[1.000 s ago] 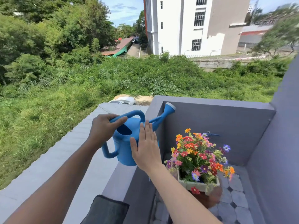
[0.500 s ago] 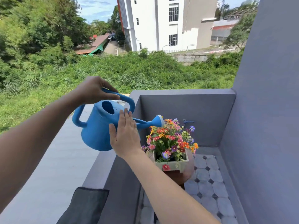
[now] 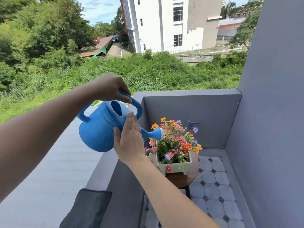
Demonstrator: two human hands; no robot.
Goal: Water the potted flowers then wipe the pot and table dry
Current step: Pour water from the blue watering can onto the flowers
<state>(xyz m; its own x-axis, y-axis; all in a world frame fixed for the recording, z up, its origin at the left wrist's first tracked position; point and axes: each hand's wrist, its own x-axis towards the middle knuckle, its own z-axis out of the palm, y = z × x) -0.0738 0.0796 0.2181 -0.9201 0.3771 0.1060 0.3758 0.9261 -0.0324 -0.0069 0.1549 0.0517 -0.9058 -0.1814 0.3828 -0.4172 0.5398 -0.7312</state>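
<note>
Setting: head view, a grey-walled balcony corner (image 3: 189, 119) with pale octagonal floor tiles (image 3: 213, 178), above an overgrown green slope and a white building beyond.
Table: a small round dark wooden table (image 3: 182, 180) stands in the corner; most of its top is hidden under the pot.
Pot: a pale square pot (image 3: 176, 167) sits on the table, filled with flowers (image 3: 174, 140) in orange, red, pink and purple; no soil shows through the foliage.
Watering can: a blue watering can (image 3: 100, 130) is held up beside the parapet and tipped forward, its rose (image 3: 158, 134) just at the blooms, with fine streams spraying into them.
Can contents: the fill opening shows only a dark inside; how much water remains cannot be told.
Left hand: the left hand (image 3: 108, 87) is wrapped closed around the top handle, carrying the weight and setting the tilt.
Right hand: the right hand (image 3: 130, 139) lies flat with fingers straight and together against the can's body by the spout base, likely to steady the aim.
Cloth: a dark grey cloth (image 3: 87, 209) is draped over the parapet near the body, presumably kept ready for wiping.
Stage: watering is under way; wiping is not yet begun.
</note>
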